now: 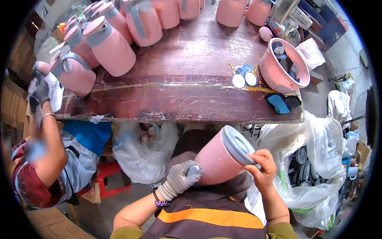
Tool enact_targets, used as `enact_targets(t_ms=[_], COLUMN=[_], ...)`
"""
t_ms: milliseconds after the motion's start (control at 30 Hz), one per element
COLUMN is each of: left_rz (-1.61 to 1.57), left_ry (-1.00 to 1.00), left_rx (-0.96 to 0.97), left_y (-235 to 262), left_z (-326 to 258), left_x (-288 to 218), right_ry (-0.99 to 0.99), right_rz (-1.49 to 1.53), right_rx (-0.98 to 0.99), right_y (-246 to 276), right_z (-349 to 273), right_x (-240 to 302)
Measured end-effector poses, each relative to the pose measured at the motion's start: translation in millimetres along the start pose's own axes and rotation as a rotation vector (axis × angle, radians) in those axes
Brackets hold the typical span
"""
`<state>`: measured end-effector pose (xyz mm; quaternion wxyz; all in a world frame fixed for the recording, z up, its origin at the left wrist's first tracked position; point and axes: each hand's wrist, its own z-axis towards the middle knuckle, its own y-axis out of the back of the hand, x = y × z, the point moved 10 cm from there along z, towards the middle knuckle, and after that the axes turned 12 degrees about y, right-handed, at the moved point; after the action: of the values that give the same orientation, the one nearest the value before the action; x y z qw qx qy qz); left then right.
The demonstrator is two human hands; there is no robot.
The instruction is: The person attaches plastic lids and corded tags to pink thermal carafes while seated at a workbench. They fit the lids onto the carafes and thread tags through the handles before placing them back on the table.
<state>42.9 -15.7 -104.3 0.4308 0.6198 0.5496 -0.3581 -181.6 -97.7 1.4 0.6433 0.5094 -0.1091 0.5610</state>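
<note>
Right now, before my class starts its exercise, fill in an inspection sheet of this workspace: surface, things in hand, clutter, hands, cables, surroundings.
Surface: reddish-brown table, scratched, front edge worn.
Things in hand: pink container with grey end piece, tilted, off the table, in front of the person's body.
Clutter: pink jugs at left and back; pink tub holding dark items; white and blue discs; blue-and-black item near the right corner.
Hands: gloved left hand holds the container's side; bare right hand grips the end piece's rim.
Cables: nothing seen on the table.
Surroundings: plastic bags below the table edge; red stool; co-worker's gloved hand at left.
</note>
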Motion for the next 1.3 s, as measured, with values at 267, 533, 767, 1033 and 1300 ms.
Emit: enact_targets(t_ms=[267, 533, 767, 1033, 1300], left_rz=[0.035, -0.125, 0.133, 0.336, 0.546], left_ry=[-0.022, 0.16, 0.006, 0.039, -0.085], left_rx=[0.045, 0.063, 0.273, 0.41, 0.247], left_y=[0, 24, -14, -30, -18], left_z=[3, 22, 7, -5, -3], left_x=[-9, 10, -22, -17, -37], right_ry=[0.018, 0.058, -0.168, -0.039, -0.176], right_rz=[-0.117, 0.101, 0.007, 0.13, -0.034], right_rx=[-0.085, 0.04, 0.003, 0.245, 0.553], right_y=[-9, -16, -11, -15, -29], right_z=[-1, -10, -6, 6, 6], right_x=[12, 6, -15, -2, -13])
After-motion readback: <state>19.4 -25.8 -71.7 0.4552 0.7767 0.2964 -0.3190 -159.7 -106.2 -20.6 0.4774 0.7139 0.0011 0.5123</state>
